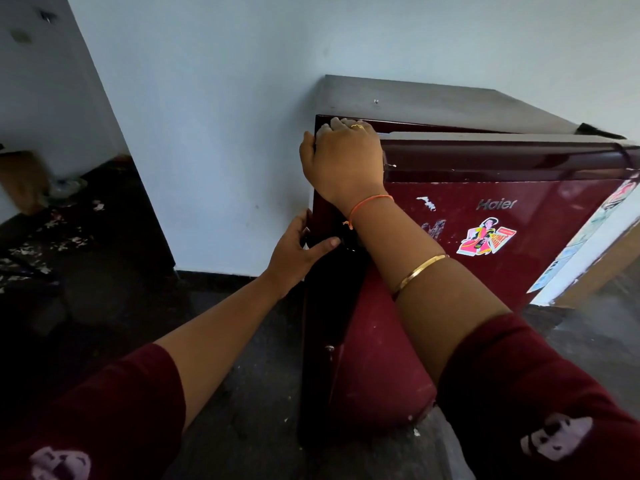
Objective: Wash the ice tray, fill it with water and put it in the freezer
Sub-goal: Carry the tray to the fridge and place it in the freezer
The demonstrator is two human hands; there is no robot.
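A small dark-red fridge stands against the pale wall, its door bearing several stickers. My right hand grips the top left corner of the fridge door, fingers curled over its upper edge. My left hand is lower down, fingers wrapped around the door's left edge by the dark handle strip, thumb on the front. The door's top edge looks slightly away from the fridge body. No ice tray is in view.
The fridge top is a flat grey surface with a dark hinge cover at the right. Dark floor lies to the left with white scraps scattered on it. A brown box sits at the far left.
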